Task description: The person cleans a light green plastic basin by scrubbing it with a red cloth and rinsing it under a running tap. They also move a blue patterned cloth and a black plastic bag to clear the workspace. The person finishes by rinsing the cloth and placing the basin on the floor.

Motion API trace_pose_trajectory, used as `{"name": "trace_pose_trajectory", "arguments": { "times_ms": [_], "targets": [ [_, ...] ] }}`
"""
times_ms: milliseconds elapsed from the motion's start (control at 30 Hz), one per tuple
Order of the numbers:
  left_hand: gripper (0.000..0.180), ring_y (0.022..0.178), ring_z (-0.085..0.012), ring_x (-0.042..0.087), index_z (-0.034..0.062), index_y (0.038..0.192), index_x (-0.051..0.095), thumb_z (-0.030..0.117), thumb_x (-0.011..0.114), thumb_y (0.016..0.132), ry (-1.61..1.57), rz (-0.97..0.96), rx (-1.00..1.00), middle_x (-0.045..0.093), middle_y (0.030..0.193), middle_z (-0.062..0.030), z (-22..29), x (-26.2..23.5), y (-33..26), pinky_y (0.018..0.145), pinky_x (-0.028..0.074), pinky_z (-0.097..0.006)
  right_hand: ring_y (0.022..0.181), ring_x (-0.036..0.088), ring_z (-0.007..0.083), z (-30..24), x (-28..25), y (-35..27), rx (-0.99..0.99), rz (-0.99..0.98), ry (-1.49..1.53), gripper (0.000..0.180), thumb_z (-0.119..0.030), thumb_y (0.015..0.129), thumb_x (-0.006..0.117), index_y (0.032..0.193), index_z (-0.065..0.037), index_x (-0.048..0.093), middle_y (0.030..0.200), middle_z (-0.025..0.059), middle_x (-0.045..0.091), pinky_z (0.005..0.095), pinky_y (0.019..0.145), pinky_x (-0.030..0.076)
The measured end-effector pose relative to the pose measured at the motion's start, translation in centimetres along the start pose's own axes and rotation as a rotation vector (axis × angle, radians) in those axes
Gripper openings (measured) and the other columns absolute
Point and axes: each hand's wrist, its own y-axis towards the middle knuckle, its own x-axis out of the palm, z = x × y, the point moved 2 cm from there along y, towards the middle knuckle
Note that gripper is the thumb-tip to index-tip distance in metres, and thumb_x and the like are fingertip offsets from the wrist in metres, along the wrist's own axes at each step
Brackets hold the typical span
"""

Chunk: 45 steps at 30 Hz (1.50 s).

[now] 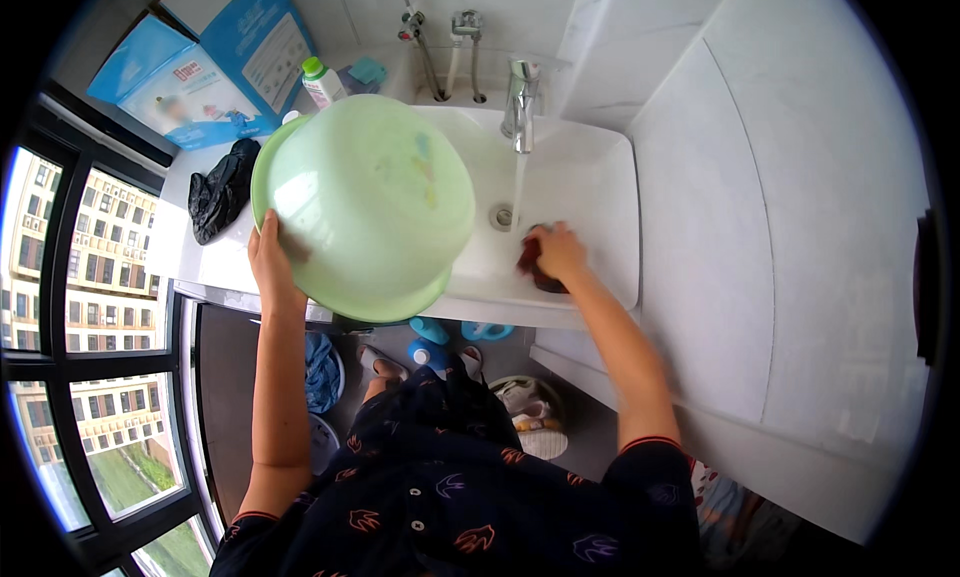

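Left hand (268, 262) fingers clamped on the rim of the pale green plastic basin (365, 202), tilted over the white sink's (610, 192) left edge. Right hand (556, 254) fingers closed around a dark red cloth (532, 267) in that sink, just right of the tap's (520, 102) stream. Best to keep the cloth under the water and the basin steady.

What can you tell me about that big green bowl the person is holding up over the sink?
The green basin is a large, round, pale green tub that looks like smooth plastic, with a rolled rim and a faint coloured picture on its surface. It is tilted steeply on its side above the left part of the white sink, hiding part of it. The left hand grips its lower left rim; the right hand is apart from it, in the sink. No water can be seen in it.
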Motion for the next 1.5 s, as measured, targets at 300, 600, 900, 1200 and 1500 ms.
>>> {"name": "trace_pose_trajectory", "arguments": {
  "times_ms": [300, 600, 900, 1200, 1500],
  "targets": [
    [0.028, 0.073, -0.0123, 0.055, 0.003, 0.112, 0.056, 0.026, 0.05, 0.097, 0.038, -0.013, -0.032, 0.057, 0.086, -0.0024, -0.9, 0.0, 0.7, 0.06, 0.045, -0.027, 0.115, 0.047, 0.0379, 5.2, 3.0, 3.7, 0.101, 0.355, -0.006, 0.047, -0.015, 0.085, 0.054, 0.131, -0.022, 0.048, 0.15, 0.0146, 0.027, 0.0505, 0.093, 0.043],
    [0.044, 0.092, -0.0203, 0.059, -0.0035, 0.122, 0.05, 0.034, 0.048, 0.098, -0.1, -0.134, -0.153, 0.059, 0.107, -0.011, -4.9, 1.4, 1.5, 0.077, 0.05, -0.034, 0.089, 0.064, 0.0266, 5.1, 3.6, 5.4, 0.087, 0.09, 0.67, 0.028, -0.009, 0.076, 0.056, 0.098, -0.018, 0.071, 0.091, 0.0105, 0.068, 0.0358, 0.083, 0.049],
    [0.05, 0.101, -0.0238, 0.059, -0.0044, 0.128, 0.045, 0.037, 0.041, 0.101, -0.114, -0.202, -0.272, 0.056, 0.117, -0.0142, -8.8, 0.4, 2.5, 0.085, 0.05, -0.037, 0.102, 0.059, 0.0288, 2.6, 0.0, 2.7, 0.066, 0.277, 0.793, 0.037, -0.033, 0.091, 0.051, 0.107, -0.004, 0.067, 0.108, 0.0125, 0.066, 0.0336, 0.089, 0.044],
    [0.052, 0.11, -0.0267, 0.057, -0.0012, 0.131, 0.043, 0.04, 0.034, 0.102, -0.182, -0.339, -0.516, 0.055, 0.126, -0.0146, -13.8, 2.4, 3.6, 0.095, 0.048, -0.041, 0.084, 0.062, 0.0198, 1.4, -0.3, 2.6, 0.227, -0.051, 1.384, 0.039, -0.034, 0.092, 0.053, 0.11, 0.001, 0.06, 0.095, 0.0093, 0.064, 0.0326, 0.068, 0.05],
    [0.051, 0.107, -0.0291, 0.059, 0.0012, 0.129, 0.047, 0.042, 0.033, 0.102, -0.039, -0.413, -0.703, 0.057, 0.122, -0.0164, -20.9, 3.8, 4.7, 0.091, 0.051, -0.047, 0.09, 0.06, 0.0221, 6.7, 1.4, -0.8, 0.467, 0.104, 1.778, 0.027, -0.02, 0.097, 0.045, 0.107, 0.002, 0.056, 0.1, 0.0106, 0.061, 0.0362, 0.077, 0.051]
  ]
}}
